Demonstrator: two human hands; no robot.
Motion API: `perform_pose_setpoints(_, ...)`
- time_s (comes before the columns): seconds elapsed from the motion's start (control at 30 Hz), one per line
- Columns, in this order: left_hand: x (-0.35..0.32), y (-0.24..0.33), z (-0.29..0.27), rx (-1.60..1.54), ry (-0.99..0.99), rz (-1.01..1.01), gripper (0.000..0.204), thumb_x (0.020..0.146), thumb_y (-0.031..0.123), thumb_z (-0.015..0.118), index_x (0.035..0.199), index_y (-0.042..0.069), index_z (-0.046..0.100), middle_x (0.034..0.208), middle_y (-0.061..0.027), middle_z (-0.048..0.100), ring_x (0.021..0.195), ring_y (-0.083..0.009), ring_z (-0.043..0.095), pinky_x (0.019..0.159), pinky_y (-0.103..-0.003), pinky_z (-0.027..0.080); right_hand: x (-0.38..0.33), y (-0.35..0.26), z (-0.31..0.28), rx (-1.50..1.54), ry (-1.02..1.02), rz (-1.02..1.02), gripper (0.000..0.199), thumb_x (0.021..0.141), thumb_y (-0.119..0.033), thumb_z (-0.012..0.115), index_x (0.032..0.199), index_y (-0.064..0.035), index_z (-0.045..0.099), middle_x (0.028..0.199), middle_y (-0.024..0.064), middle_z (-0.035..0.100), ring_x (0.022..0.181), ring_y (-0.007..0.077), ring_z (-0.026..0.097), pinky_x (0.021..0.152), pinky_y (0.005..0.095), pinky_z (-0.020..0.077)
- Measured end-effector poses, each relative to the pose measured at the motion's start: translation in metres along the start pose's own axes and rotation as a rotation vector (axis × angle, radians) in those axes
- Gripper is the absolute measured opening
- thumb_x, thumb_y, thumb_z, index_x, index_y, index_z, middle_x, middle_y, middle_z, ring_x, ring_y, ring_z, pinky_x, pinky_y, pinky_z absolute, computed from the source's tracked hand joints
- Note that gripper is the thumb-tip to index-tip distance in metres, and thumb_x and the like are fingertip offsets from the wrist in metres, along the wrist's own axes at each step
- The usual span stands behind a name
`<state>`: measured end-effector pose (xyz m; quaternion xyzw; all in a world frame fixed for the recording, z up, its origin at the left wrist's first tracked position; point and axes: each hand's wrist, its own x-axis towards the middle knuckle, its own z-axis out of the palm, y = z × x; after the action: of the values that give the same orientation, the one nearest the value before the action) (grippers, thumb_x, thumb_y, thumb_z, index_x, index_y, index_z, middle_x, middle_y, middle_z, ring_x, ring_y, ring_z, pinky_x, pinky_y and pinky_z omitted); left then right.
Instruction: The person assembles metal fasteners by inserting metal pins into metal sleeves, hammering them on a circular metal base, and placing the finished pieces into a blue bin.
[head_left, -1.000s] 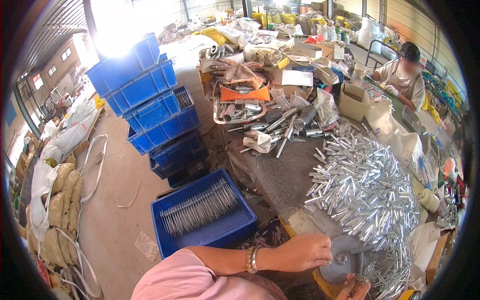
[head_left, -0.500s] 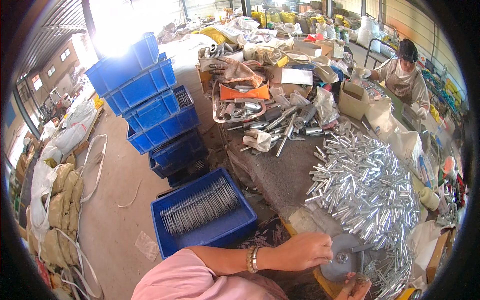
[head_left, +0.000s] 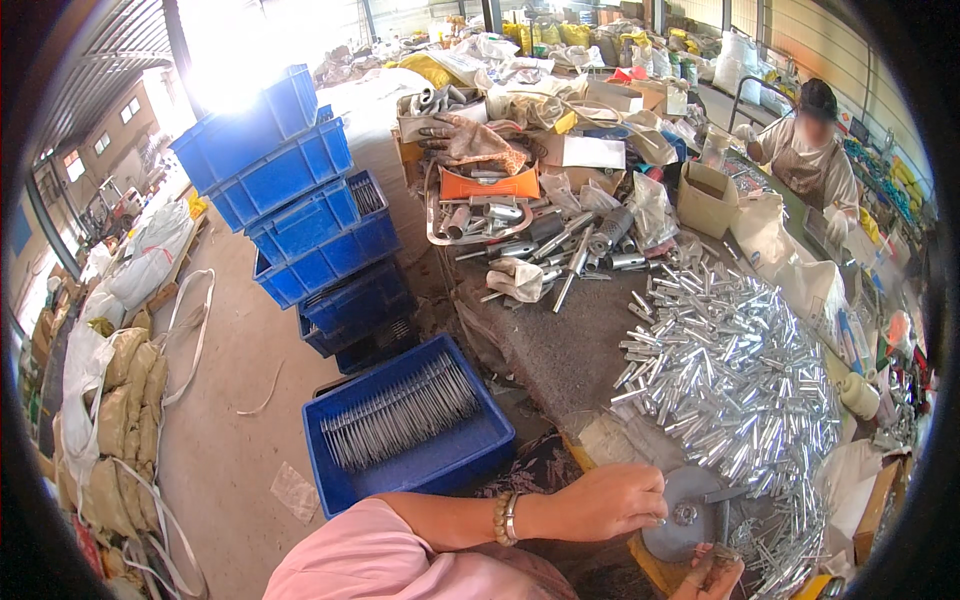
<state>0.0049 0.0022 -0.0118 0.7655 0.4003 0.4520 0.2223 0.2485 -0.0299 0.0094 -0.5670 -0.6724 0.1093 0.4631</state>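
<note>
Presently: grey metal disc (head_left: pixel 686 514) on tabletop (head_left: pixel 560 350), touching curled left hand (head_left: pixel 612 500) at its left edge; right hand (head_left: pixel 712 575) below, grip unclear; tube pile (head_left: pixel 740 375) beyond.

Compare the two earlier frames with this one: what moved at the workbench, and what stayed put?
The left hand has slid slightly right, its fingertips now at the round grey metal disc. The right hand stays low at the frame's bottom edge, below the disc. The heap of small silver metal tubes and the blue crate of thin metal rods look unchanged.

The left hand (head_left: pixel 607 500) has drawn back from the grey disc (head_left: pixel 686 515).
</note>
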Motion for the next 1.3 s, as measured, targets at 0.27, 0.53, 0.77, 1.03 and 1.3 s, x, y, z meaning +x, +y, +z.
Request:
perform_pose_setpoints(0.27, 0.0000, -0.0039, 0.0006, 0.016, -0.001, 0.001, 0.017, 0.098, 0.023, 0.073, 0.101, 0.007, 0.070, 0.101, -0.0098, 0.056, 0.095, -0.0332, 0.063, 0.082, -0.046, 0.049, 0.0017, 0.0018, 0.0012, -0.032, -0.005, -0.027, 0.016, 0.105, -0.008, 0.072, 0.110, 0.0075, 0.071, 0.100, 0.0170, 0.079, 0.089, 0.0274, 0.079, 0.082, 0.0383, 0.0640)
perform_pose_setpoints(0.53, -0.0007, -0.0047, 0.0024, 0.012, -0.006, 0.003, 0.016, 0.096, 0.021, 0.075, 0.101, 0.007, 0.070, 0.101, -0.0102, 0.057, 0.095, -0.0334, 0.063, 0.082, -0.046, 0.050, -0.0007, 0.0061, 0.0017, -0.015, 0.002, -0.009, 0.018, 0.105, -0.009, 0.073, 0.111, 0.0083, 0.069, 0.101, 0.0185, 0.079, 0.090, 0.0278, 0.079, 0.083, 0.0388, 0.0640)
perform_pose_setpoints(0.77, -0.0005, -0.0007, 0.0015, 0.015, 0.000, -0.001, 0.016, 0.096, 0.021, 0.074, 0.100, 0.007, 0.070, 0.101, -0.0100, 0.056, 0.095, -0.0333, 0.063, 0.082, -0.046, 0.049, -0.0026, 0.0079, 0.0009, -0.016, 0.008, -0.011, 0.016, 0.105, -0.007, 0.071, 0.111, 0.0081, 0.069, 0.102, 0.0184, 0.079, 0.091, 0.0284, 0.079, 0.084, 0.0394, 0.0637)
perform_pose_setpoints(1.03, 0.0010, -0.0060, -0.0020, 0.017, 0.010, 0.006, 0.016, 0.097, 0.022, 0.074, 0.100, 0.007, 0.069, 0.101, -0.0098, 0.056, 0.095, -0.0334, 0.063, 0.082, -0.046, 0.049, 0.0011, 0.0033, 0.0067, -0.004, 0.006, 0.012, 0.014, 0.104, -0.005, 0.070, 0.111, 0.0079, 0.069, 0.102, 0.0180, 0.079, 0.092, 0.0283, 0.078, 0.085, 0.0395, 0.0635)
perform_pose_setpoints(1.3, -0.0042, -0.0006, 0.0045, 0.026, 0.013, -0.007, 0.016, 0.097, 0.021, 0.074, 0.103, 0.007, 0.070, 0.102, -0.0106, 0.057, 0.096, -0.0339, 0.063, 0.083, -0.046, 0.050, -0.0034, 0.0048, 0.0003, 0.028, 0.006, 0.030, 0.020, 0.104, -0.010, 0.073, 0.113, 0.0074, 0.070, 0.100, 0.0176, 0.079, 0.092, 0.0292, 0.078, 0.085, 0.0398, 0.0623)
